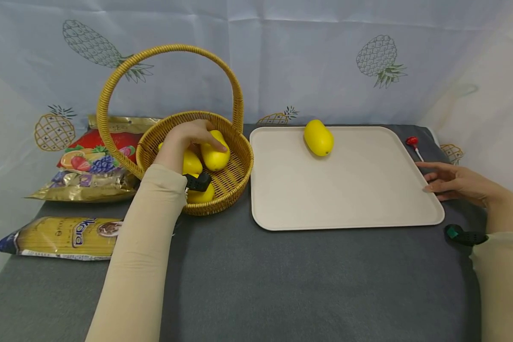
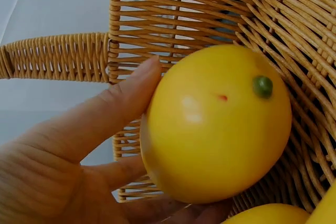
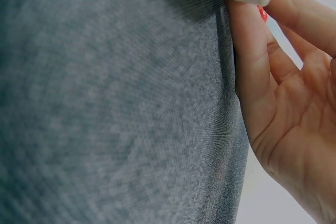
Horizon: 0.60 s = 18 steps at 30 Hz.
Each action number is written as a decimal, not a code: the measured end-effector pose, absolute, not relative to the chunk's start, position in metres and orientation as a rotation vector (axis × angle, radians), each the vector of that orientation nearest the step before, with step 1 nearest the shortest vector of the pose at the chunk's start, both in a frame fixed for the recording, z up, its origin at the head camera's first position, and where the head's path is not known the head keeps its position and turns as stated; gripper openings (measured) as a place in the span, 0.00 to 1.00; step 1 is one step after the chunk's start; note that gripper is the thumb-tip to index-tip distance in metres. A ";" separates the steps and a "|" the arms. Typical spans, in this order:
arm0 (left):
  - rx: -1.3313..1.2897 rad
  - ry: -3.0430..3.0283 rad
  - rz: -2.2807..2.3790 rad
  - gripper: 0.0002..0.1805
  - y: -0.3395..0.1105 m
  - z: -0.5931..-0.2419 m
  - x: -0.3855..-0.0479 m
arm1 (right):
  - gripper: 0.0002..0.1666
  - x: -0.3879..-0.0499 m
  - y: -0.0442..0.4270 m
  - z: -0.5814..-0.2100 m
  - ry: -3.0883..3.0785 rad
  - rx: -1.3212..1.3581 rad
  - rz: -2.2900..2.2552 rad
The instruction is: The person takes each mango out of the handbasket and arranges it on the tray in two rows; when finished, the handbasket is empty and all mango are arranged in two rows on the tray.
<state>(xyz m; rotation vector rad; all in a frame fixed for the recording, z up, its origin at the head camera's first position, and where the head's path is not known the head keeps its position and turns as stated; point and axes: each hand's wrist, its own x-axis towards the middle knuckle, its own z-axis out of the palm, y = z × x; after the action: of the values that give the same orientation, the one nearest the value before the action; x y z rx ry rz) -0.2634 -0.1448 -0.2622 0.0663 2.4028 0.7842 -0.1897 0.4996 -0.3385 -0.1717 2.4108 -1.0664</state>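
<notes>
My left hand reaches into a wicker basket and grips a yellow mango-like fruit. In the left wrist view the thumb lies along one side of that fruit, its fingers curl beneath, and a green stem nub shows. More of these yellow fruits lie in the basket, partly hidden by the hand and wrist. My right hand holds the right rim of a beige tray between thumb and fingers. One yellow fruit rests by the tray's far edge.
The basket's tall handle arches over the left hand. Left of it lie a red and gold fruit-print bag and a yellow packet. A red-headed stick lies beyond the right hand. A pineapple-print cloth hangs behind.
</notes>
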 end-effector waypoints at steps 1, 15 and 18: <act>0.071 2.392 0.790 0.52 -0.144 -0.262 -0.263 | 0.40 -0.190 0.500 -0.338 2.409 -0.172 -1.067; 0.023 2.227 0.980 0.51 -0.144 -0.263 -0.257 | 0.39 -0.190 0.500 -0.339 2.403 -0.178 -1.073; 0.017 2.227 0.981 0.51 -0.144 -0.263 -0.257 | 0.39 -0.190 0.500 -0.339 2.404 -0.176 -1.074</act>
<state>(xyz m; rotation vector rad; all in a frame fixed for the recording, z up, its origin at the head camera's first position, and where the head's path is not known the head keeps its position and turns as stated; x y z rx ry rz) -0.2572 -0.1441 -0.2628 0.0170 2.2270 0.9808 -0.1895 0.5004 -0.3388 -0.1760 2.4043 -1.0741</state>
